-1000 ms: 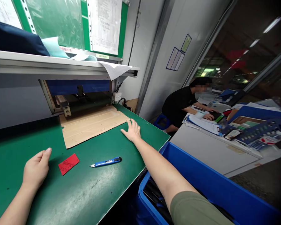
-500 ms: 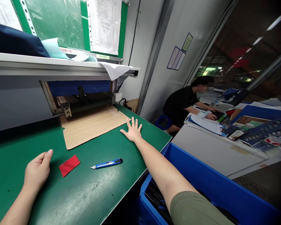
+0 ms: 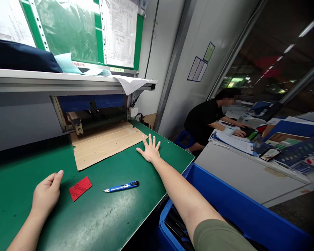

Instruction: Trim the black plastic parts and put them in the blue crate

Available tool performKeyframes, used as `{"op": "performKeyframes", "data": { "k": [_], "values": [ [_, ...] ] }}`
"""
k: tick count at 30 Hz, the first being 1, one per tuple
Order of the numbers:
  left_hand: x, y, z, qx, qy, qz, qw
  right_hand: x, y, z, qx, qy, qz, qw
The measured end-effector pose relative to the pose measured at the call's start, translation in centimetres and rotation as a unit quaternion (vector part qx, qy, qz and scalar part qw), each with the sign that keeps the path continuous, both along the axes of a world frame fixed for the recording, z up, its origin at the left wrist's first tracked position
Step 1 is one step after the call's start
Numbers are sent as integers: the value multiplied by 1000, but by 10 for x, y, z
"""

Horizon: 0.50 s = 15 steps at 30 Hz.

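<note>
The right hand [image 3: 150,150] lies flat on the green table [image 3: 99,223], palm down, fingers spread wide, holding nothing; it sits just beside the near right corner of the cardboard [image 3: 104,143], whether touching it I cannot tell; the left hand [image 3: 46,195] rests on the table in a loose curl, thumb up, gripping nothing, just beside the red card [image 3: 80,188]; the blue knife [image 3: 121,187] lies flat between the two hands, blade tip pointing left, apart from both; the cardboard runs back under the machine [image 3: 75,120] below the shelf [image 3: 68,82]; a blue bin [image 3: 238,205] stands against the table's right edge; beyond it a person in black [image 3: 205,118] sits at a cluttered desk [image 3: 240,170].
</note>
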State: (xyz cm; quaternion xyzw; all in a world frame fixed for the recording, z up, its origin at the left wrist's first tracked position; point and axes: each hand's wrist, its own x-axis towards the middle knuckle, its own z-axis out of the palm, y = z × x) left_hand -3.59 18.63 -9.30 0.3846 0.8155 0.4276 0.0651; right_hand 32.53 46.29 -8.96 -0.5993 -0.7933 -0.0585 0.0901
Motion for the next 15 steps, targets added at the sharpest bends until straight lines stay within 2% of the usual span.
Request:
{"op": "performKeyframes", "data": {
  "k": [4, 8, 11, 15],
  "values": [
    [10, 5, 4, -3, 84, 8, 996, 2, 2, -2, 10, -3, -3, 1000],
    [29, 15, 4, 0, 179, 73, 981, 2, 2, -1, 23, -6, -4, 1000],
    [38, 17, 2, -45, 203, 98, 973, -1, -4, 3, 40, 3, 6, 999],
    [32, 18, -4, -82, 220, 114, 965, -3, -1, -2, 70, 37, 32, 996]
  ]
}}
